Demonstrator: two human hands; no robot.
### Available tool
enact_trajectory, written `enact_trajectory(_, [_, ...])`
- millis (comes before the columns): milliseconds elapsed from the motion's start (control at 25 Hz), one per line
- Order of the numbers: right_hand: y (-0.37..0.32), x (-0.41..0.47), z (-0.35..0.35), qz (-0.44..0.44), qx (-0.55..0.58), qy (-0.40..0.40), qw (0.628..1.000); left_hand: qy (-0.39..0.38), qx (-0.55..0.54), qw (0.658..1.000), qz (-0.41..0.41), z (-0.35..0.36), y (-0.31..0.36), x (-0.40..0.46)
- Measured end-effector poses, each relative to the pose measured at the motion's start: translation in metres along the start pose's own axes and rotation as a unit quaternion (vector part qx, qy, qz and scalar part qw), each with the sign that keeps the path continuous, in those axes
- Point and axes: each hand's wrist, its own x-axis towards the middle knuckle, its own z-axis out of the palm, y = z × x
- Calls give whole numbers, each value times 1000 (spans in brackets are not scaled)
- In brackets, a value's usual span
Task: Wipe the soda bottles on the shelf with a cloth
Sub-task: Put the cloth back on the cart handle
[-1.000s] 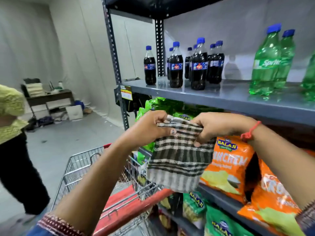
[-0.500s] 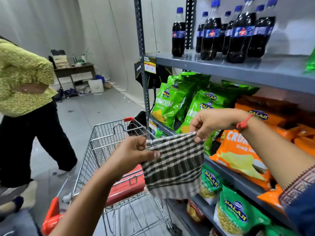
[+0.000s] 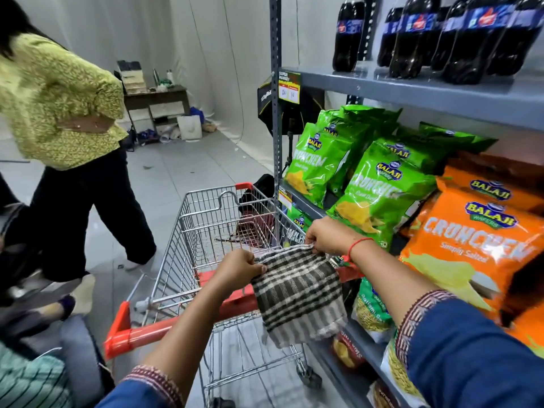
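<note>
A black-and-white checked cloth [image 3: 297, 293] hangs in front of me over the cart's handle. My left hand [image 3: 238, 267] pinches its top left corner. Its top right corner is pinched by my right hand [image 3: 325, 235], which has a red thread at the wrist. Several dark cola bottles [image 3: 412, 39] with blue labels stand on the grey upper shelf [image 3: 426, 98] at the top right, well above both hands. Their caps are cut off by the frame's top edge.
A wire shopping cart [image 3: 212, 231] with a red handle stands just left of the shelf unit. Green chip bags [image 3: 379, 189] and orange chip bags [image 3: 477, 237] fill the middle shelf. A person in a yellow-green top [image 3: 56, 104] walks at the left. A desk [image 3: 156, 98] stands by the far wall.
The view has dropped and swung left, so the bottles now sit at the top edge. Both hands and the cloth have come down to cart level. The person at left has stepped nearer.
</note>
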Motion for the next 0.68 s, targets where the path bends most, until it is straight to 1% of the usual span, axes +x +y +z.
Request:
enact_trajectory(80, [3,-2,7,2,-2,-6,1000,-2,13,1000,-7,4,-7,6])
enact_trajectory(200, [5,-7,15,19,-3,16,1000,11,67,998,-6,9,-8,13])
enact_trajectory(240, [6,-9,18,20,-9,33,999,25,98,995,3,10,-6,12])
enact_trajectory(320, [5,-17,17,24,-1,73,997,90,162,982,41,11,0,4])
enact_trajectory(360, [4,-23,14,23,20,79,996,119,180,974,61,11,4,-5])
enact_trajectory(400, [3,-31,9,13,46,69,996,128,192,969,85,10,8,-13])
enact_trajectory(440, [2,-40,3,3,72,24,997,106,212,966,105,9,11,-21])
enact_trajectory(480, [0,-49,-1,-9,82,-38,996,52,238,964,109,9,14,-30])
enact_trajectory(520, [-1,-57,-5,-20,68,-94,993,-4,273,956,106,10,16,-38])
enact_trajectory(560, [-1,-62,-6,-28,29,-130,991,-41,310,945,100,12,18,-42])
enact_trajectory(600, [0,-64,-4,-35,-21,-139,989,-52,345,931,104,14,21,-45])
enact_trajectory(680, [1,-61,6,-38,-87,-98,991,-50,376,919,104,18,25,-47])
